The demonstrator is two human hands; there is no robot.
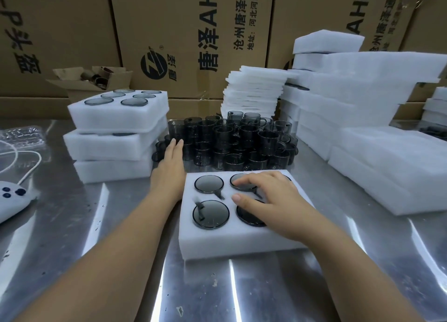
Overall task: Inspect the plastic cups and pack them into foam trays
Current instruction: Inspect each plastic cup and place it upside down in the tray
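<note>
- White foam tray (242, 244) lies on the steel table (121, 273) directly in front. Four seated cups (209, 184) are visible in its wells (any wells beneath the right hand are hidden).
- The right hand (268, 198) is laid on the tray's right half, fingers spread and lightly bent over two of those cups. Nothing is gripped.
- The left hand (169, 167) is stretched to the left edge of the loose cups (232, 140), fingers straight and together. Nothing is held (whether the tips touch a cup cannot be told).
- The tray should be pinned by the right hand while a cup is drawn.
- One cup should be taken from the pile's edge, so that neighbours are not toppled.
- Each cup should be checked for cracks, then seated with its handle aligned to the well's slot.
</note>
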